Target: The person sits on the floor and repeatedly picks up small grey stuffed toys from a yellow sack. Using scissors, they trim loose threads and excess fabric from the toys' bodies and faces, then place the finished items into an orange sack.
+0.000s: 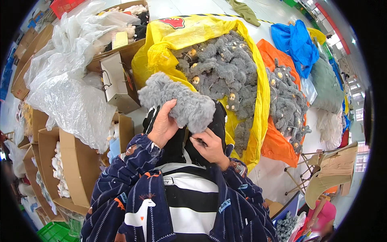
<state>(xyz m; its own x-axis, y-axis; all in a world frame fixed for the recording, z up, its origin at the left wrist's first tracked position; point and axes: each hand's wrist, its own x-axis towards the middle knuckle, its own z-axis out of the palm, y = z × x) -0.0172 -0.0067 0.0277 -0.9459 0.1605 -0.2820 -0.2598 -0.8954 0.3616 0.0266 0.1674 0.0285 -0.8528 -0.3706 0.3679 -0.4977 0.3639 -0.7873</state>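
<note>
My left hand [163, 126] grips a fluffy grey plush toy [179, 101] from below, thumb pressed on its near side. The toy lies slantwise above my lap, and no face shows on it. At its lower right end is my right hand [213, 148], fingers pinched together. Something small and dark shows between those fingers, too little of it to name. Just beyond, a large yellow bag [262, 101] lies wide open, full of similar grey plush toys [223, 60] with small beige faces.
An orange bag [278, 149] to the right holds more grey toys. Blue plastic [296, 44] and a folding chair [334, 169] are farther right. Cardboard boxes [76, 165], crumpled clear plastic [66, 88] and a small white carton [115, 76] crowd the left. Another person [322, 213] is at lower right.
</note>
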